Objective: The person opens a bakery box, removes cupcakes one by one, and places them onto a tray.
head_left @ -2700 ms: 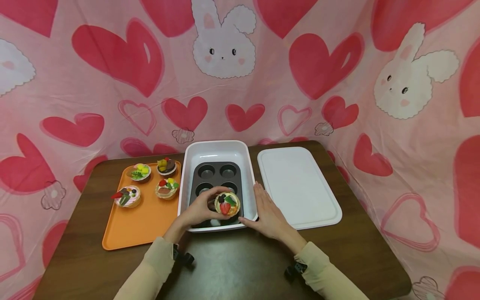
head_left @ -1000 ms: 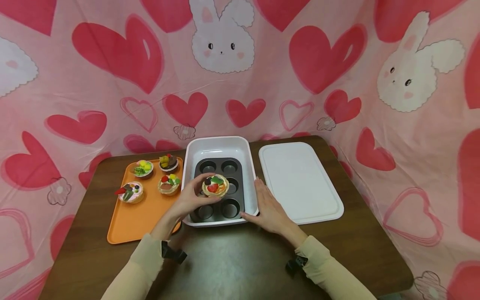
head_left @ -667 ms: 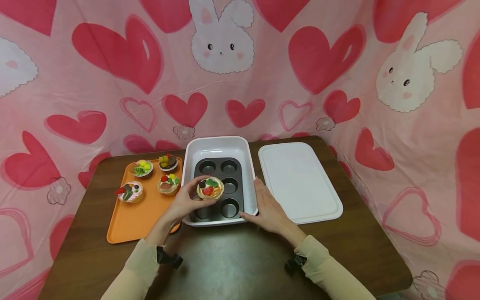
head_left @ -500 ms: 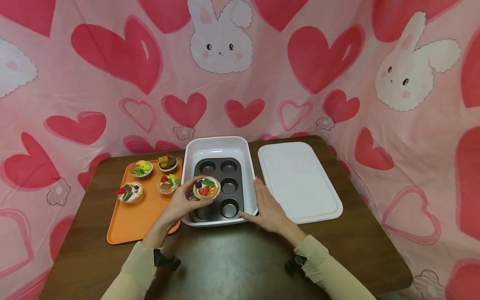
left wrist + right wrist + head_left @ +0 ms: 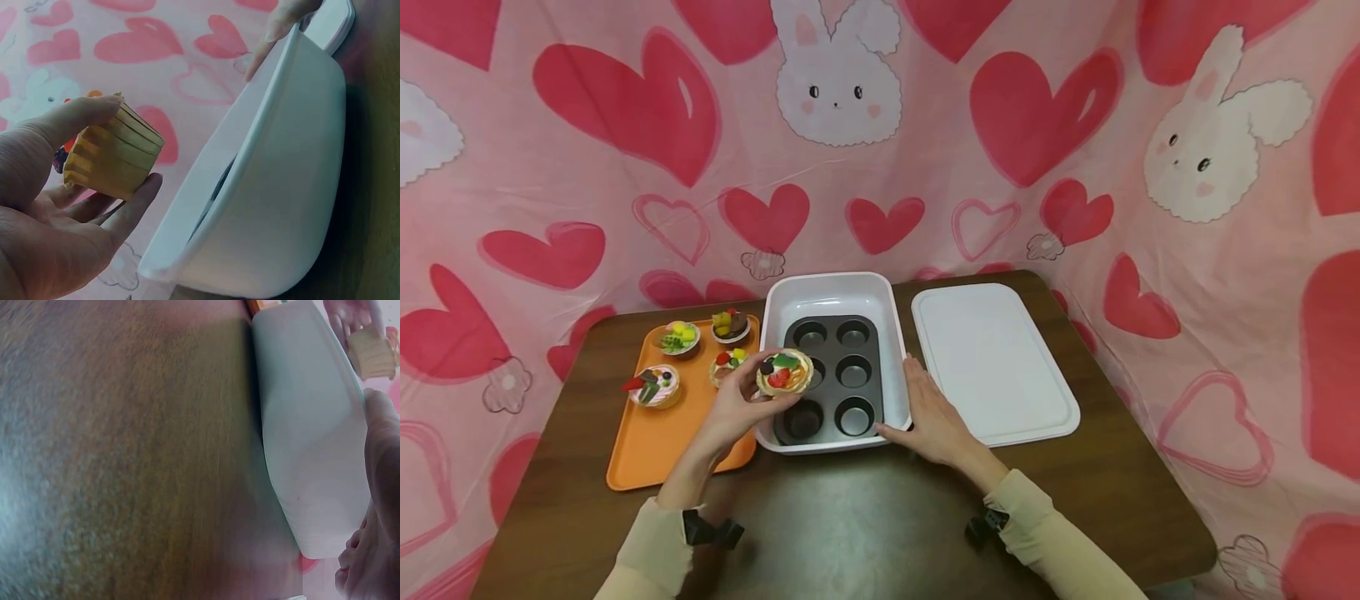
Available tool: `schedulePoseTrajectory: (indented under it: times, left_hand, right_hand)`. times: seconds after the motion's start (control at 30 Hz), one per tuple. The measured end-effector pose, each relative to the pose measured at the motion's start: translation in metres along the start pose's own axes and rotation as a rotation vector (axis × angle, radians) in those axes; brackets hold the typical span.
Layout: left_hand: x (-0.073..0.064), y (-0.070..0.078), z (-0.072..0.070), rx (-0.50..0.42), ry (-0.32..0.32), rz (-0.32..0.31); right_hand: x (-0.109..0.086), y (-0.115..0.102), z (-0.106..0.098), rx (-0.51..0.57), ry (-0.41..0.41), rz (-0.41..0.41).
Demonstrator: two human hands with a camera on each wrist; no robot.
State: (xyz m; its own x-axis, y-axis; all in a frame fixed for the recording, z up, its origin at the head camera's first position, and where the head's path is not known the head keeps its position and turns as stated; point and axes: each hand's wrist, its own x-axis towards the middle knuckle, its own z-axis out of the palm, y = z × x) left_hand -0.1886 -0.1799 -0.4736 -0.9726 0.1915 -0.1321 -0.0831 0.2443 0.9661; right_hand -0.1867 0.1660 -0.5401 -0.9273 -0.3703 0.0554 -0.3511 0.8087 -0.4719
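My left hand (image 5: 733, 408) pinches a fruit-topped cupcake (image 5: 785, 372) between thumb and fingers, over the left rim of a white tub (image 5: 831, 287). Strawberry, dark berries and a green leaf top the cupcake; its pleated yellow cup shows in the left wrist view, raised beside the tub wall (image 5: 269, 187). Inside the tub lies a dark muffin tin (image 5: 832, 348), its visible cups bare. One cup is partly hidden behind the held cupcake. With fingers straight, my right hand (image 5: 934, 421) rests along the tub's right rim, thumb at the near corner.
On the left, an orange tray (image 5: 662, 446) carries several other topped cupcakes, one partly covered by my left hand. A white lid-like board (image 5: 996, 362) lies right of the tub. All stand on a brown wooden table (image 5: 835, 517), with a pink heart-patterned cloth (image 5: 880, 183) behind.
My left hand has carried the cupcake left, from over the front of the muffin tin to the tub's left rim. My right hand has stayed at the right rim.
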Motion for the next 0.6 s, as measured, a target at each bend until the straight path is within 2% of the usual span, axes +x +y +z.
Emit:
schedulePoseTrajectory:
  times: [0.2, 0.6]
  left_hand:
    - [-0.005, -0.005, -0.009, -0.023, 0.025, -0.032]
    - [-0.014, -0.011, -0.022, -0.014, 0.074, -0.024]
  right_hand:
    - [0.0, -0.001, 0.0, 0.002, -0.012, 0.015]
    - [0.0, -0.002, 0.001, 0.007, 0.018, -0.001]
